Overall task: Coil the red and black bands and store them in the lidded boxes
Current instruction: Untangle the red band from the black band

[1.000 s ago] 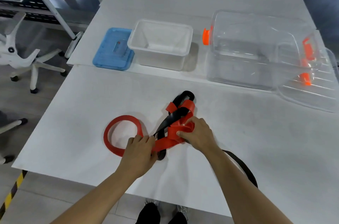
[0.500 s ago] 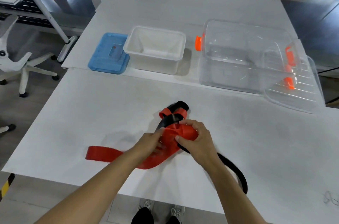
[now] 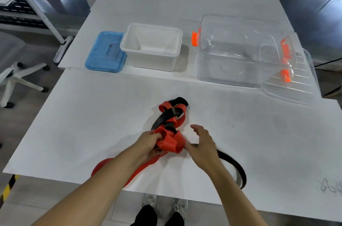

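A red band (image 3: 171, 141) and a black band (image 3: 235, 167) lie tangled together on the white table (image 3: 92, 114) near its front edge. My left hand (image 3: 148, 144) grips a bunched fold of the red band. My right hand (image 3: 202, 144) hovers just right of the bunch with fingers spread and relaxed, holding nothing. The red band's tail loops back under my left forearm. The black band curves off to the right behind my right wrist. At the back stand an opaque white box (image 3: 151, 46) and a clear box (image 3: 238, 49) with orange latches, both open.
A blue lid (image 3: 104, 52) lies flat left of the white box. A clear lid (image 3: 294, 85) leans against the clear box's right side. An office chair (image 3: 16, 74) stands on the floor to the left. My shoes show below the table's front edge.
My right hand let go of the red bunch and moved right, opening. My left hand drew more red band into the bunch, and the tail slid toward the table's front edge.
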{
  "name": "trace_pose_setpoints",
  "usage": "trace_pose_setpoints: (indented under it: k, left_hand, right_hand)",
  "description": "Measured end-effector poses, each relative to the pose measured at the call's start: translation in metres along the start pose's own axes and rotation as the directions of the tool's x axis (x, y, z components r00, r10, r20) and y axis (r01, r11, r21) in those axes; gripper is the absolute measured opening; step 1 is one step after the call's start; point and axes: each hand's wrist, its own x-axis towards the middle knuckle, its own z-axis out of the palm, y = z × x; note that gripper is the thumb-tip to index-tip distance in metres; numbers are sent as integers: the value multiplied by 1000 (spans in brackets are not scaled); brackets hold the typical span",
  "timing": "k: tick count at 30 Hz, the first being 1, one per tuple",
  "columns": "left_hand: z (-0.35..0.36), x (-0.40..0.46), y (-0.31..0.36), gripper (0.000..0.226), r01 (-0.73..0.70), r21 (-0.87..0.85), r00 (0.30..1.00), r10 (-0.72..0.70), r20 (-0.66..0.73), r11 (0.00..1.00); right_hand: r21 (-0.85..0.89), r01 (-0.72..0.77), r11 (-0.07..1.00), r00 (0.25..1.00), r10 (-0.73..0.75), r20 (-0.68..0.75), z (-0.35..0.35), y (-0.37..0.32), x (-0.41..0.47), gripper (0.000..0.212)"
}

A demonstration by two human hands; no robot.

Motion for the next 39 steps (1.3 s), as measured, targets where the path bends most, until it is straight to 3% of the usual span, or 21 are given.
trace_pose_setpoints:
  k: [2, 5, 7, 11, 15, 20, 26, 32, 36, 39]
  left_hand:
    - [0, -6, 2, 24, -39, -10, 999, 39, 1, 999]
    - [-6, -14, 11, 33, -104, 22, 995, 104, 6, 994]
    - [-12, -20, 18, 37, -136, 47, 990, 134, 45, 990]
    - [-18, -27, 22, 47, -197, 167, 975, 176, 137, 966]
    - [-14, -31, 18, 58, -282, 254, 950, 231, 210, 925]
    - [-17, -38, 14, 55, -414, 355, 902, 324, 286, 838]
    - [-12, -45, 30, 50, -357, 201, 929, 368, -21, 912]
    - [-17, -53, 34, 43, -421, 275, 881, 462, -104, 864]
    - [-22, -63, 33, 38, -407, 152, 911, 412, -4, 901]
    - [-22, -67, 31, 37, -308, 103, 946, 293, 138, 946]
  right_hand:
    - [-219, 40, 975, 988, -7, 151, 2, -2, 5, 70]
    - [34, -3, 999, 956, -7, 292, 1, -9, 12, 47]
    - [179, -14, 984, 967, -32, 253, -3, -13, 14, 36]
    - [354, -78, 932, 984, 16, 176, -11, -25, 11, 35]
    - [324, -63, 944, 993, 28, 112, -10, -42, 20, 35]
    - [344, -40, 938, 999, 37, 17, -3, -46, 26, 33]
    - [557, -49, 829, 999, 43, 23, -10, -47, 21, 17]
    - [667, -110, 737, 994, 80, 76, -16, -54, 14, 20]
    - [650, -50, 758, 999, 49, 19, -21, -56, 12, 3]
    - [599, -3, 801, 1000, -9, 17, -27, -62, 11, 12]
